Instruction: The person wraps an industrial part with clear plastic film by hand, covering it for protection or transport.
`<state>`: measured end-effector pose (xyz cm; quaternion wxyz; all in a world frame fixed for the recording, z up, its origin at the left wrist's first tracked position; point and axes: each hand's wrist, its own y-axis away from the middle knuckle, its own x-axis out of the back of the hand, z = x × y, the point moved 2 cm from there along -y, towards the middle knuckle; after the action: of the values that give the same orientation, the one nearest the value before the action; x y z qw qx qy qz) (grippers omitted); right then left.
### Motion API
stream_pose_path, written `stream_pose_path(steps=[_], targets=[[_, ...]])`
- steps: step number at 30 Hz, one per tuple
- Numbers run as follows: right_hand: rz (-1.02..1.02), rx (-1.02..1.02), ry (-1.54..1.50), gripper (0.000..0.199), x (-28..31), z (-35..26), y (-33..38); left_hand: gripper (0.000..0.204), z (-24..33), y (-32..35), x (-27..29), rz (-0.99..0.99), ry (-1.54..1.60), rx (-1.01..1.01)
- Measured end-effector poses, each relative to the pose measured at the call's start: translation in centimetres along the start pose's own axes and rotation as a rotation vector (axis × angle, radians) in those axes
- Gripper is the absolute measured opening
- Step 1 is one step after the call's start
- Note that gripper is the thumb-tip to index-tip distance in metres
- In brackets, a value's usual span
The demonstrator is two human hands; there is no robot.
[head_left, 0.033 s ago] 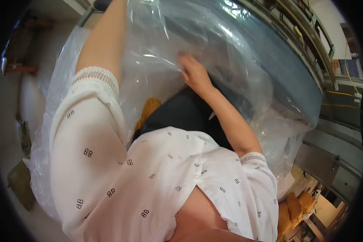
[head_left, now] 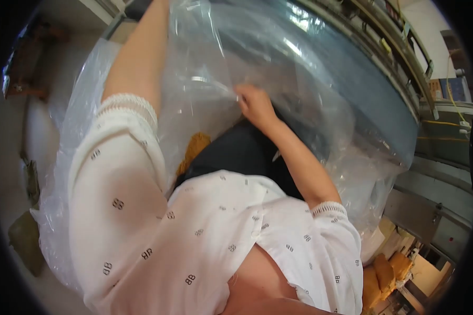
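Note:
A large sheet of clear plastic film (head_left: 194,97) spreads in wrinkled folds across my lap and up over a grey-blue surface (head_left: 347,79). My right hand (head_left: 256,106) is closed at the middle of the film, thumb and fingers pinching an edge that pulls into a taut crease towards the left. My left arm (head_left: 136,58) reaches far forward over the film and leaves the picture at the top, so the left hand is out of sight. Dark trousers (head_left: 242,152) show below the right hand.
A long metal machine frame (head_left: 404,58) runs along the far right, with yellow cords (head_left: 444,122) beside it. Mustard-coloured cloth (head_left: 195,149) lies by my left thigh, and more yellow bundles (head_left: 386,275) sit at lower right. A dark green item (head_left: 26,241) is on the floor at left.
My right hand has come slightly nearer to me, and its fingers, blurred before, are now closed on the film. The left arm looks nearly the same.

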<state>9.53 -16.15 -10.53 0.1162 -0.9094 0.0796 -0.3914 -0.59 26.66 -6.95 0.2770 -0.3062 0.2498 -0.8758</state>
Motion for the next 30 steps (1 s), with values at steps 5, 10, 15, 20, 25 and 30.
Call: stream_pose_path(steps=[5, 10, 15, 20, 25, 30], targets=[[-0.122, -0.206, -0.476, 0.012, 10.7, -4.9, 3.5, 0.025, -1.1, -0.8, -2.0, -0.05, 0.236, 0.089], [0.036, 0.342, -1.371, 0.048, 24.9, -11.9, 4.6, 0.025, 4.5, 2.1, 2.4, -0.158, 0.428, -0.093], [0.029, -0.25, 0.114, 0.037, 10.6, -0.2, 13.5, 0.022, 5.4, 2.5, 2.4, -0.103, 0.554, 0.019], [0.846, -0.474, 0.726, 0.041, 22.9, 4.5, 23.6, 0.02, 5.3, 2.1, 2.2, -0.161, 0.537, -0.038], [1.348, -0.172, 0.546, 0.033, 36.0, -11.8, 22.9, 0.019, 7.1, 2.7, 2.4, -0.23, 0.496, -0.166], [0.419, -0.342, 0.714, 0.025, 20.1, -4.4, 16.1, 0.026, 0.1, -1.2, -1.4, -0.246, 0.375, 0.002]])
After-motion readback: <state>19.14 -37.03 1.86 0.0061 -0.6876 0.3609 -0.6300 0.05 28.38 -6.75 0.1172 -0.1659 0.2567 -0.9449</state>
